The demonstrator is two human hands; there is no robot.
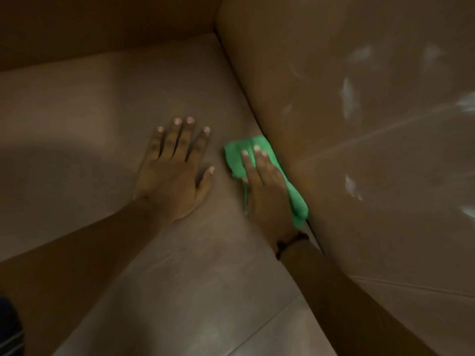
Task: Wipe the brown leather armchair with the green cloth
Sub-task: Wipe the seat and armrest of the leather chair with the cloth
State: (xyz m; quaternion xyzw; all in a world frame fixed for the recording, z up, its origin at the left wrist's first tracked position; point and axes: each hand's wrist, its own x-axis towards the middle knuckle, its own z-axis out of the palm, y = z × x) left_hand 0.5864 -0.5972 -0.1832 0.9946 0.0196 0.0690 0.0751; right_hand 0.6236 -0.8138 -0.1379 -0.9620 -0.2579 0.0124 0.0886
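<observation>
The green cloth (pixel 267 176) lies crumpled on the seat cushion (pixel 102 124) of the brown leather armchair (pixel 334 124), pushed right up against the seam where the cushion meets the inner face of the armrest (pixel 372 176) on your right. One end of the cloth pokes out ahead of your fingertips; the other trails back along the crease toward your wrist.

Your right hand (pixel 267 199) lies flat on top of the cloth, fingers extended and held together, pressing it down onto the leather rather than gripping it. Nothing is pinched or wrapped; the cloth is simply trapped under your palm and fingers. A dark band (pixel 290 242) sits around that wrist.

Your left hand (pixel 172 176) rests just beside it, palm down on the bare cushion, fingers spread and relaxed, holding nothing. It does not touch the cloth; a narrow strip of leather shows between your thumb and the green edge.

The armrest face rising at your right carries pale whitish smears (pixel 349 98) and streaks across the upper and middle part. The backrest (pixel 102 27) runs across the top of the view in shadow. Below the seat front, light floor tiles (pixel 257 330) show between your forearms.
</observation>
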